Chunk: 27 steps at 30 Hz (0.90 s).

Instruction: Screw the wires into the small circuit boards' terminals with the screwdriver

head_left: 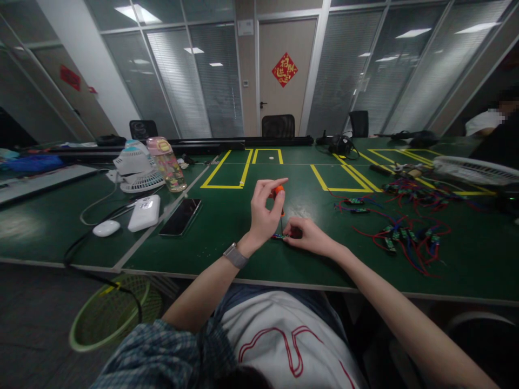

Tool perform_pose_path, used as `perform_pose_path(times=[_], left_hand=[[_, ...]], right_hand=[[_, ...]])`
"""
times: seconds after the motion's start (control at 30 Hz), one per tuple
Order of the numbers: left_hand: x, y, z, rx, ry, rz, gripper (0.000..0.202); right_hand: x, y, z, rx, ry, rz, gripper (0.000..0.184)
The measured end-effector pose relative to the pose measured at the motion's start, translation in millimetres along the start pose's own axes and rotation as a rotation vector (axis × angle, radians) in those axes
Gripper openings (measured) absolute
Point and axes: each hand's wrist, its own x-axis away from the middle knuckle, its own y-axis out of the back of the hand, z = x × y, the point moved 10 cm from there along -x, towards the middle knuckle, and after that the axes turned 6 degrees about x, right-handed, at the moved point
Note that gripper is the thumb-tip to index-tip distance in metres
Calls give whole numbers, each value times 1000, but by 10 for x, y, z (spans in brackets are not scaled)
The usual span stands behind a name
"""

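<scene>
My left hand (pixel 264 208) is raised above the green table (pixel 227 216), its fingers pinched round the orange handle of a small screwdriver (pixel 278 190) that stands upright, tip down. The tip meets a small circuit board (pixel 279 236) lying on the table. My right hand (pixel 308 236) rests on the table beside it, fingers closed on that board and holding it flat. A grey watch (pixel 235 255) is on my left wrist.
Several small boards with red and blue wires (pixel 405 232) lie to the right. A black phone (pixel 180 216), white power bank (pixel 145 213), white mouse (pixel 106 228), desk fan (pixel 135 170) and pink bottle (pixel 167 163) stand left. A green racket (pixel 109 313) leans below. Another person (pixel 492 121) sits far right.
</scene>
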Motion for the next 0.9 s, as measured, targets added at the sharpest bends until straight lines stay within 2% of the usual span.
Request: perform_pose_path(times=[0.1,0.3,0.63,0.8,0.9], left_hand=[[5,12,12,-19,5,-14,21],[-1,-12,13,-4,13,28,30],[-1,13,-48,-11,-29,-10,18],[-1,7,-54,19,-38,16,29],[-4,14,-35,26,-27,5,28]], right_hand=[[-2,-6,-9,6,2,1,5],[2,-8,-26,6,-7,2,5],[-3,-17,-43,-1,-4,0,5],[0,-15,-40,-3,-3,3,5],[0,-8,-32,-2,-5,3,5]])
